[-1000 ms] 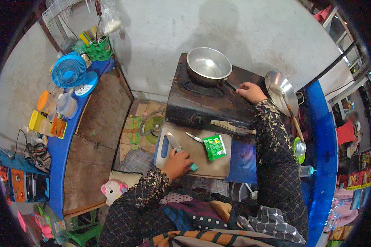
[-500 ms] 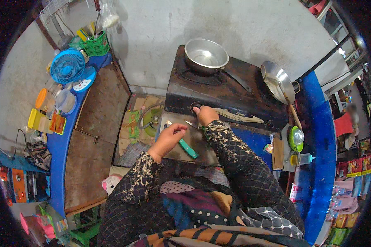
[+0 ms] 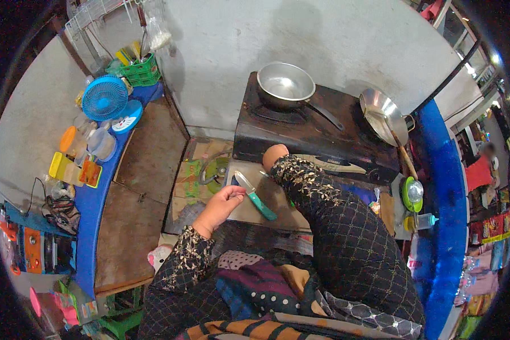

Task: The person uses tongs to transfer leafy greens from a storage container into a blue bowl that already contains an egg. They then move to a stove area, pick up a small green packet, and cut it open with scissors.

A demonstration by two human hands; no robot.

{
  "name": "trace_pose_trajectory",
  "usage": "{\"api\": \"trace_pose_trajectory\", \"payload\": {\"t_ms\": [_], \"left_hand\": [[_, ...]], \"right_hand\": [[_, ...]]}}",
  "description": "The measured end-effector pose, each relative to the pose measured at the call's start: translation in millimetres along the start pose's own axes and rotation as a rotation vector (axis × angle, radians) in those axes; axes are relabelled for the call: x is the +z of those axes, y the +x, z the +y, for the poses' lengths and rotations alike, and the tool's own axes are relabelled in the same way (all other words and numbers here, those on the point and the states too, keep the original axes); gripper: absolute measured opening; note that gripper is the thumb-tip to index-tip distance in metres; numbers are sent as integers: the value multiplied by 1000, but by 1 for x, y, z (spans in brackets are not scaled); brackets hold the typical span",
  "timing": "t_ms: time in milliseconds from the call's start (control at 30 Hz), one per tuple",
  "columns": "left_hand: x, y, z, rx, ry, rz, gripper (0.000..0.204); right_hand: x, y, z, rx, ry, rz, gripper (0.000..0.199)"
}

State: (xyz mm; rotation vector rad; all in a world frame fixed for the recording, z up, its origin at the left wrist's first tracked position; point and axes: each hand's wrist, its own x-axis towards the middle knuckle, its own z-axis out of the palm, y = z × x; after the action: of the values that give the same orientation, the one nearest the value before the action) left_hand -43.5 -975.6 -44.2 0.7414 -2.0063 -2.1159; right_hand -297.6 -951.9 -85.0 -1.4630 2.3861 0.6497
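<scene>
My right hand [image 3: 275,154] is at the left front of the black gas stove [image 3: 323,144], where its control knob was visible a moment ago. Its fingers are out of sight now. My left hand [image 3: 220,209] hovers with loosely bent fingers, holding nothing I can see. Just right of it a green-handled knife [image 3: 260,205] lies on a low board [image 3: 289,218], blade pointing away. A second small blade [image 3: 264,173] shows beside my right sleeve, which covers part of it. On the left burner sits a saucepan [image 3: 287,85] with a dark handle; I see nothing in it.
A wok [image 3: 382,113] with a wooden-handled utensil [image 3: 403,153] rests on the stove's right side. Left, a blue-edged counter holds a blue basket [image 3: 105,97], plastic tubs [image 3: 101,141] and a green crate [image 3: 141,72]. A green bowl [image 3: 408,195] and squeeze bottle [image 3: 426,221] stand right.
My view has shifted slightly. My right wrist has turned and the arm reaches further forward, hiding the fingers and knob. My left hand has drawn back from the knife, uncovering its blade.
</scene>
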Motion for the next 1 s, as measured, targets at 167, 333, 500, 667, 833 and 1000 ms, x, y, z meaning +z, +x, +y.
{"api": "trace_pose_trajectory", "payload": {"t_ms": [167,333,500,667,833,1000], "left_hand": [[-3,-14,7,8,24,58,28],[-7,-21,-1,22,-31,72,27],[-7,-28,-10,40,-71,89,26],[4,-17,-7,17,-5,49,25],[12,-3,-7,21,28,-16,28],[33,7,-3,58,99,-60,29]], "right_hand": [[-22,-4,-12,-73,-164,-138,25],[-21,-10,-7,-92,-145,-88,26],[-36,-29,2,-217,-120,-133,25],[-30,-49,25,-86,183,105,33],[15,-77,72,29,322,193,41],[88,-118,65,-80,348,305,64]]}}
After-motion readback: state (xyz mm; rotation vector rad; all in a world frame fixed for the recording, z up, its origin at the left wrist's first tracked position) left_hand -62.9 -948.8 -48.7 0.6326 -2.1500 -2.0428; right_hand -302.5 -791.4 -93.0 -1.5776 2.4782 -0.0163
